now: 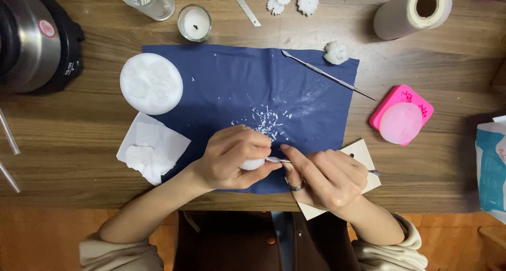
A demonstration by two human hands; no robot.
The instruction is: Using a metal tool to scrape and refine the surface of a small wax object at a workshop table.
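Cream sleeves pushed up to the elbows, a silver ring on the right hand (pixel 327 178), dark brown garment at 6 o'clock.

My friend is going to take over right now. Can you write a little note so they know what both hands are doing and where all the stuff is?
Left hand: grip closed around a small white wax piece, over the blue cloth.
Right hand: grip holds a thin metal carving tool, tip against the piece.
Done: white shavings lie on the cloth, so some carving has happened.
Left: cannot tell how much.
Nearby: second metal tool, round white mould, pink mould, tissue.
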